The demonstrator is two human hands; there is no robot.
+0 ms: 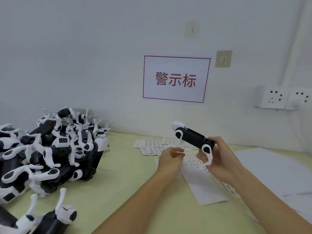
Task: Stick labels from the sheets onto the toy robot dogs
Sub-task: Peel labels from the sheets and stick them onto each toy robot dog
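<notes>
My right hand (221,159) grips a black-and-white toy robot dog (194,138) by its near end and holds it tilted above the table, its legs pointing down. My left hand (170,158) hovers just left of it with fingers curled, thumb and fingertips close together; whether a small label sits between them is too blurred to tell. Label sheets (152,146) lie fanned out on the table behind my hands, and a partly used sheet (200,181) lies under them.
A large heap of toy robot dogs (50,149) fills the left of the yellow-green table (118,191), with one more dog (50,218) at the near left edge. White paper (273,171) covers the right side. A wall with a red-lettered sign (175,79) and sockets (276,98) stands close behind.
</notes>
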